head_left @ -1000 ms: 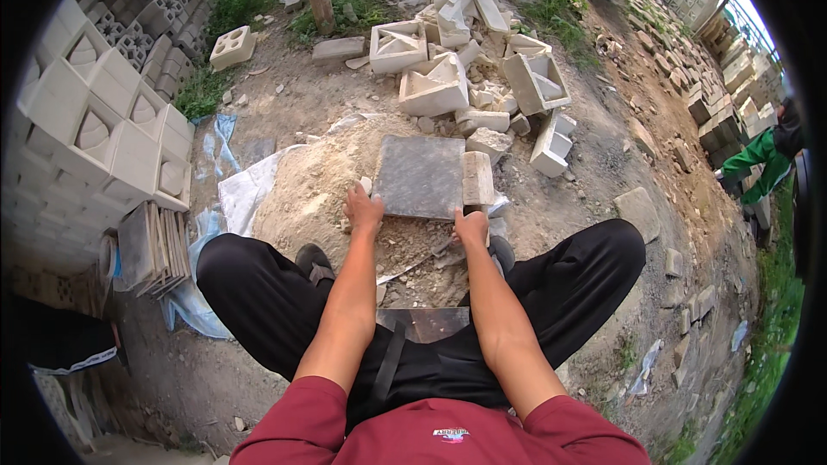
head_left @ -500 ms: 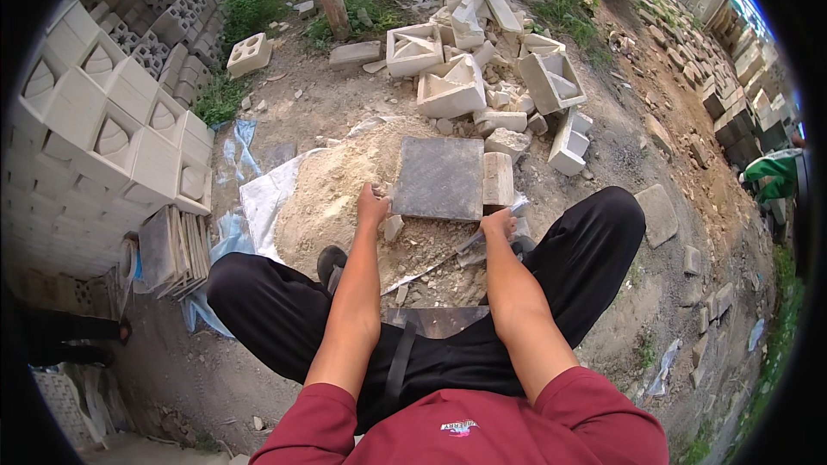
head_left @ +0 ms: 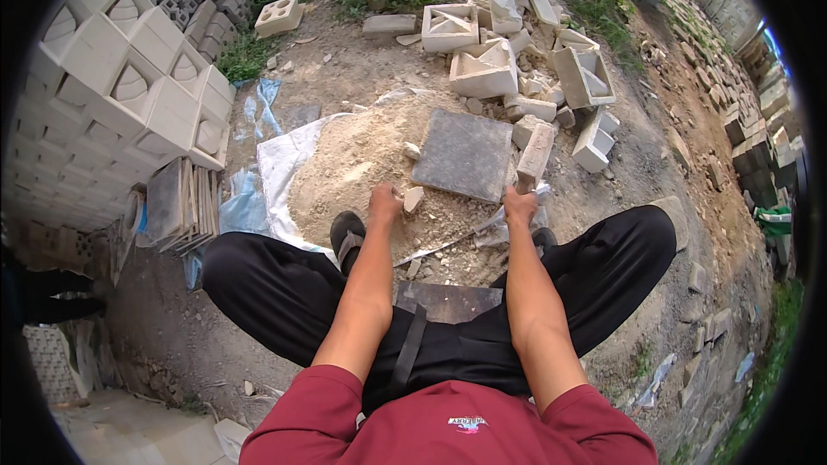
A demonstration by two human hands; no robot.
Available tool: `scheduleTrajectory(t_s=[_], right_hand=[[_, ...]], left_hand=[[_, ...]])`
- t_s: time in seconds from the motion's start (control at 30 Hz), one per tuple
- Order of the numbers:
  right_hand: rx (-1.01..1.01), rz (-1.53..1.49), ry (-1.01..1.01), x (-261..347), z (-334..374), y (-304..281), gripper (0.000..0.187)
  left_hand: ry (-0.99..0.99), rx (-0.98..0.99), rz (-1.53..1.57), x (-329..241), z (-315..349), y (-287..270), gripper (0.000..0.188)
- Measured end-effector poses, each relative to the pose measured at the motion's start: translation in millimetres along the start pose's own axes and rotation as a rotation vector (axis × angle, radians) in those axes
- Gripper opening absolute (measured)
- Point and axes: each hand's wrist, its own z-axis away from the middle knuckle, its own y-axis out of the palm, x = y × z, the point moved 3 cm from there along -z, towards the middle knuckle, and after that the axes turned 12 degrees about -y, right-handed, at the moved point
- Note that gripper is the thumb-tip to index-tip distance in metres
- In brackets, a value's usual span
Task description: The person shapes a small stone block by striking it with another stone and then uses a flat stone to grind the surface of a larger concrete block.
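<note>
A square dark grey slab (head_left: 463,155) lies on rubble and sandy material in front of me, turned slightly askew. My right hand (head_left: 520,205) is closed at the near end of a pale oblong block (head_left: 537,152), which is tilted beside the slab's right edge and has a brownish, shaded near end. My left hand (head_left: 385,203) has its fingers curled in, low over the sand. A small pale stone chunk (head_left: 413,199) lies just right of those fingers. Whether the left hand holds anything is hidden.
A sand heap (head_left: 340,162) rests on a white sheet (head_left: 281,155). Broken decorative blocks (head_left: 484,69) pile up beyond the slab. At left stand a wall of pale blocks (head_left: 129,86) and leaning boards (head_left: 177,200). Another dark board (head_left: 452,300) lies between my legs.
The slab has turned clockwise a little. The pale block has tilted and shifted right, with my right hand at its end. My left hand has moved toward the stone chunk. The whole view has shifted.
</note>
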Motion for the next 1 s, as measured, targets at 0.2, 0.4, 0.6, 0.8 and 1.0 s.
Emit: scheduleTrajectory(t_s=[0.2,0.4,0.6,0.8,1.0], right_hand=[[0.213,-0.679,0.011,49.1,-0.7,28.4,0.034],[0.443,-0.63,0.036,39.8,27.3,63.4,0.03],[0.491,-0.286,0.028,36.1,20.7,88.5,0.036],[0.594,0.051,-0.06,28.0,-17.7,89.5,0.047],[0.41,-0.122,-0.025,22.9,-20.7,97.6,0.043]], left_hand=[[-0.044,-0.117,0.185,-46.7,10.1,-17.5,0.031],[0.089,-0.136,0.333,-109.9,6.5,-73.9,0.03],[0.11,0.169,0.558,-144.2,-9.5,-89.0,0.022],[0.145,0.198,0.375,-171.2,-20.1,-62.1,0.027],[0.206,0.111,0.286,-179.6,-42.0,-7.1,0.028]])
